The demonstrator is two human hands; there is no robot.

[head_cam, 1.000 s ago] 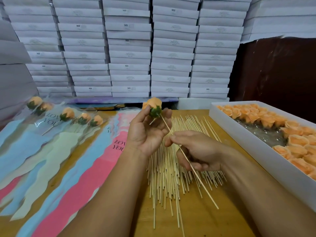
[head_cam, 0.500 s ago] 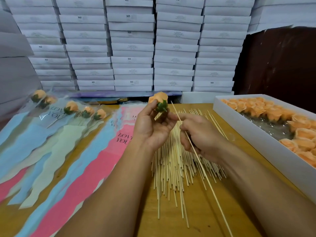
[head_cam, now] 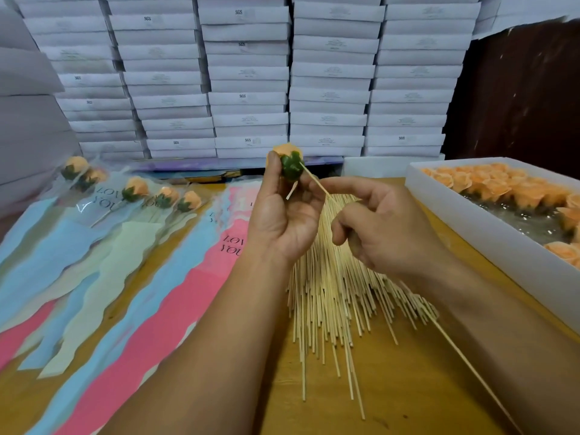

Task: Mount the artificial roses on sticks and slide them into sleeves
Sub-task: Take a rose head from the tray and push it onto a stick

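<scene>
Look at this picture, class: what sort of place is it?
Probably a small packing workshop or stockroom: stacked white cartons line the back, and the table holds a tray of loose roses, a heap of sticks and printed sleeves.

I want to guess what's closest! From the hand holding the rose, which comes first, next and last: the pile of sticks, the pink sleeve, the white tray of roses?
From the left hand:
1. Pile of sticks: right beside and under it, on the table.
2. Pink sleeve: just to its left, lying flat.
3. White tray of roses: farthest, at the right edge beyond the right hand.
The first two are nearly a tie.

Wooden table: sticks, sleeves, box.
</scene>
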